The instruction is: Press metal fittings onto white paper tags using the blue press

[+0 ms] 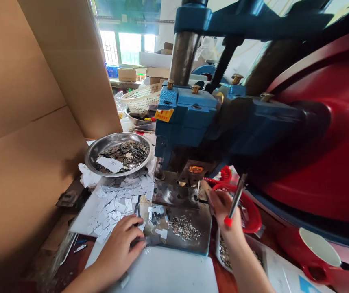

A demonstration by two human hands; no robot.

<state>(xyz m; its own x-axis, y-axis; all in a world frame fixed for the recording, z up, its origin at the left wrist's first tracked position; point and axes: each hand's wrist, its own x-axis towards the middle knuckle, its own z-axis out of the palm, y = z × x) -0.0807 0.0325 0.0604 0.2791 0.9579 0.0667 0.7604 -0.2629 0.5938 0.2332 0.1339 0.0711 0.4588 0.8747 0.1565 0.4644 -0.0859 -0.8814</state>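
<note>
My left hand [120, 246] is curled at the left edge of the press's work plate [203, 244], thumb and fingertips around a blurred grey flat piece [151, 241]. Small perforated metal plates [156, 212] and a heap of tiny shiny metal parts [184, 228] lie on that plate. My right hand [225, 209] reaches to the right side of the die block [176, 194], its fingers together and blurred; anything pinched there is hidden. A metal rod with a red end [236, 199] crosses in front of this hand; whether it is touched I cannot tell.
The blue press [186, 118] stands ahead, its red wheel [323, 130] at right. At left are a steel bowl of metal pieces [89, 162], scattered white plates [116, 207] and cardboard [25, 162]. A red basket [255, 217], a tray [226, 264] and a red mug [296, 252] stand at right.
</note>
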